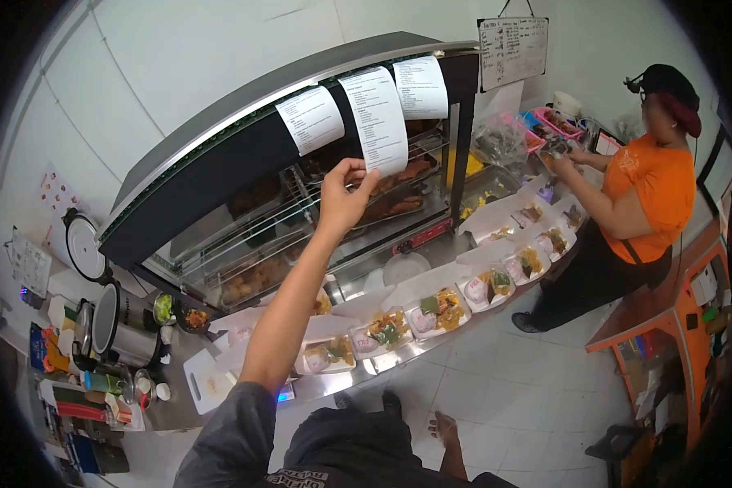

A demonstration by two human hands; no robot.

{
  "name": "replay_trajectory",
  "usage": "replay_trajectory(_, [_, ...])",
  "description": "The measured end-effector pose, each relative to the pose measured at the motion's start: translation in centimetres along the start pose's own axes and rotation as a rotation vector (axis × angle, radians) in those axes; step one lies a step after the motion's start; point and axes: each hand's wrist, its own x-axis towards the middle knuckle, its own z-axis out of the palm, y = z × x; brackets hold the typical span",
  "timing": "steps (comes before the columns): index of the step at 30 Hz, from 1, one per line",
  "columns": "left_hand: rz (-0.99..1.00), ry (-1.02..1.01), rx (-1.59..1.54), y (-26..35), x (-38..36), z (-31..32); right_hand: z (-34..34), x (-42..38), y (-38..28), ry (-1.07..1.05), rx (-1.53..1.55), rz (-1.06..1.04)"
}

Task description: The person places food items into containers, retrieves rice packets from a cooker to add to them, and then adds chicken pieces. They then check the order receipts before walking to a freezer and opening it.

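My left hand (346, 198) is raised in front of the food display cabinet (244, 203) and pinches the lower edge of a long printed order slip (374, 118) between thumb and fingers. The slip's top stays fixed under the cabinet's upper rail. On either side of it hang a shorter slip (310, 119) and another slip (421, 87). My right hand (445, 429) hangs low beside my body over the tiled floor, its fingers loosely apart, holding nothing. Below the cabinet, open white meal boxes (437, 313) with rice, leaves and wrapped portions line the counter.
At right, a person in an orange shirt (651, 195) works with both hands over the counter's far end. A rice cooker (126, 325) and a white cutting board (210, 381) are at left. An orange shelf unit (659, 325) stands at right.
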Motion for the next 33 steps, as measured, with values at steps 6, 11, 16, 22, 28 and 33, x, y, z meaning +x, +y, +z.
replay_trajectory(6, [0.379,0.169,0.561,4.9,0.4,-2.2,0.3,-0.1,2.2,0.018,-0.089,0.062])
replay_trajectory(11, [0.271,-0.029,0.655,8.3,4.6,-3.7,0.2,-0.5,2.0,0.037,-0.114,0.09])
replay_trajectory(16, [0.249,-0.078,0.746,8.5,5.8,-4.5,-0.7,1.0,2.1,0.056,-0.052,0.067])
replay_trajectory(22, [0.325,-0.046,0.832,8.1,3.5,-3.5,-1.5,1.0,2.6,0.055,-0.096,0.073])
replay_trajectory(28, [0.36,0.009,0.83,5.9,2.8,-2.7,-1.9,0.5,3.4,0.096,-0.1,0.102])
replay_trajectory(33, [0.42,0.046,0.802,4.3,2.1,-2.2,-1.5,0.1,4.2,0.125,-0.061,0.145])
